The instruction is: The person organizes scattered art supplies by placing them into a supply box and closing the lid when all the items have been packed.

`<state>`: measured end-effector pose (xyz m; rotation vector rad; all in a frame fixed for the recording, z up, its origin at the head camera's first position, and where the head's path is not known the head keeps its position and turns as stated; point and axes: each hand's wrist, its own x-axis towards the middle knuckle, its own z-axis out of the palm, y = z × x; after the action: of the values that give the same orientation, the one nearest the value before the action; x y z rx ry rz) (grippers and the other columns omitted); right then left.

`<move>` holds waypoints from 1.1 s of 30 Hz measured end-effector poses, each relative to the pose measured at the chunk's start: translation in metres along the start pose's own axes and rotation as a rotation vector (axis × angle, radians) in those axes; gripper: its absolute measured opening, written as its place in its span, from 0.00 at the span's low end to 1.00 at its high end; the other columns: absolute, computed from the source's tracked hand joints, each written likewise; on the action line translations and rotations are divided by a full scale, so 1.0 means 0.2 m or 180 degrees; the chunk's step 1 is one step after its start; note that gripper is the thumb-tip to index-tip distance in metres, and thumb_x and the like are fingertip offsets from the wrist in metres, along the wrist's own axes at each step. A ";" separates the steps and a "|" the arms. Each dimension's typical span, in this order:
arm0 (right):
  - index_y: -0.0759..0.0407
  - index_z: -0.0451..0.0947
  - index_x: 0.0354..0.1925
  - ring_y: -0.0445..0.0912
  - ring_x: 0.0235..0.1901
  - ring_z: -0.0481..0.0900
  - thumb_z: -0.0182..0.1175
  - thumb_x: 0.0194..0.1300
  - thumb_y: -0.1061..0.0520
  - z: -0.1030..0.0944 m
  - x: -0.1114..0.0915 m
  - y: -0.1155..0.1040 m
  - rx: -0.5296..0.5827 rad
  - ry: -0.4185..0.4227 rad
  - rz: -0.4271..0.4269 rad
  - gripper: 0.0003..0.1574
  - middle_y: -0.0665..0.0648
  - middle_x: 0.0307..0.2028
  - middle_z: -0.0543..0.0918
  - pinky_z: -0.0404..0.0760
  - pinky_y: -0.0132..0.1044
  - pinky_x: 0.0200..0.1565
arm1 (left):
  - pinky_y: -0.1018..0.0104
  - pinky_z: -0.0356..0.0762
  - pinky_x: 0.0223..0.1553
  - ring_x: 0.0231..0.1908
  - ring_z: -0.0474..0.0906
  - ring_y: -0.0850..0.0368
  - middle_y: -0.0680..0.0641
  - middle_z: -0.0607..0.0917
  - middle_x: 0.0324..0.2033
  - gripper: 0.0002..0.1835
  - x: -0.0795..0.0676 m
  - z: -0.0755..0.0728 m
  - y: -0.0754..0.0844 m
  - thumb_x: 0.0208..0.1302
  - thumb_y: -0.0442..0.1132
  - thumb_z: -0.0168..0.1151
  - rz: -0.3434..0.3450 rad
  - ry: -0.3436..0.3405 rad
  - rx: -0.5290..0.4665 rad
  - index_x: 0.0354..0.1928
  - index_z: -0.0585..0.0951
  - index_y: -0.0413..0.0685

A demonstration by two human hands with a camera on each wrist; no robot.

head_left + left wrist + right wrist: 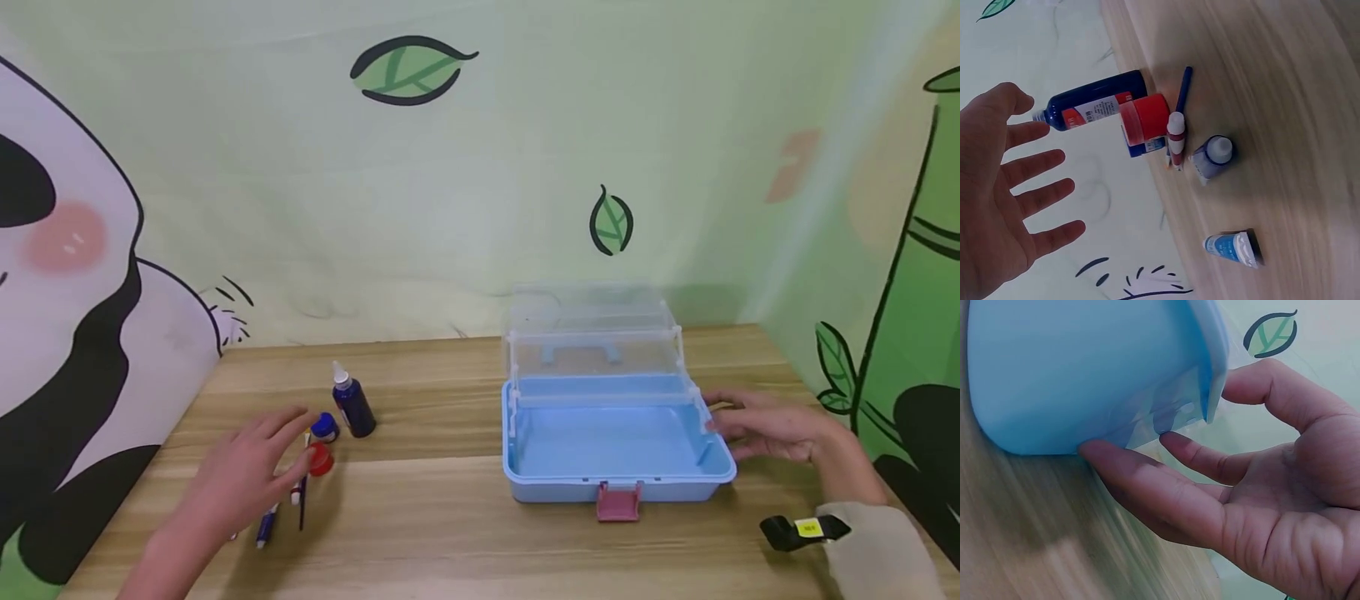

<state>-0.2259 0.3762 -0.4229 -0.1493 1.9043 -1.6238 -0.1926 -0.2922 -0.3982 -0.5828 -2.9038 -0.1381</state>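
Note:
A light blue plastic box (622, 492) with a clear lid (592, 329) raised stands on the wooden table. My right hand (780, 429) holds its right side, thumb at the rim and fingers against the outer wall (1097, 375). My left hand (243, 471) hovers over art supplies, fingers spread, holding nothing. Near it are a dark blue paint bottle (356, 408), a blue-lidded jar (325, 427) and a red jar (1147, 119). A paintbrush (1184, 90), a white-and-dark-red tube (1175, 140), a white-capped purple-blue tube (1213, 156) and a light blue tube (1229, 248) lie close by.
A pink latch (618, 504) hangs at the box's front. Behind the table (435, 533) is a printed wall cloth (450, 208) with leaves and a panda. A black strap (802, 531) crosses near my right sleeve (877, 550).

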 end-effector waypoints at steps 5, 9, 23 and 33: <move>0.77 0.33 0.75 0.56 0.57 0.80 0.52 0.77 0.59 0.00 -0.01 0.00 0.0026 0.0001 -0.0002 0.48 0.71 0.64 0.70 0.81 0.57 0.55 | 0.30 0.71 0.56 0.62 0.74 0.34 0.39 0.77 0.64 0.30 0.02 0.03 -0.02 0.67 0.52 0.67 0.0070 0.0008 -0.0028 0.67 0.77 0.49; 0.77 0.31 0.75 0.56 0.57 0.80 0.52 0.77 0.59 0.00 -0.01 0.00 0.0047 -0.0005 0.0010 0.49 0.73 0.65 0.68 0.81 0.56 0.56 | 0.37 0.77 0.53 0.57 0.78 0.36 0.39 0.80 0.60 0.30 0.03 0.06 -0.03 0.62 0.50 0.72 0.0250 0.0136 -0.0134 0.64 0.79 0.46; 0.77 0.31 0.75 0.56 0.59 0.79 0.51 0.77 0.58 0.04 -0.01 0.06 0.0115 -0.0046 -0.0078 0.49 0.69 0.65 0.69 0.80 0.58 0.56 | 0.59 0.84 0.38 0.40 0.84 0.53 0.43 0.85 0.47 0.20 0.05 0.16 -0.04 0.56 0.40 0.77 0.0561 -0.0169 -0.0462 0.51 0.85 0.46; 0.78 0.30 0.75 0.57 0.59 0.78 0.51 0.77 0.59 0.00 -0.01 0.02 0.0105 -0.0019 -0.0007 0.49 0.79 0.68 0.61 0.80 0.56 0.56 | 0.57 0.85 0.38 0.40 0.85 0.46 0.41 0.85 0.43 0.18 0.13 0.19 -0.06 0.49 0.30 0.79 0.0879 -0.0344 -0.0525 0.45 0.86 0.41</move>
<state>-0.2236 0.3773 -0.4259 -0.1424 1.8726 -1.6534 -0.2262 -0.2899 -0.4313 -1.0417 -2.8938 -0.3191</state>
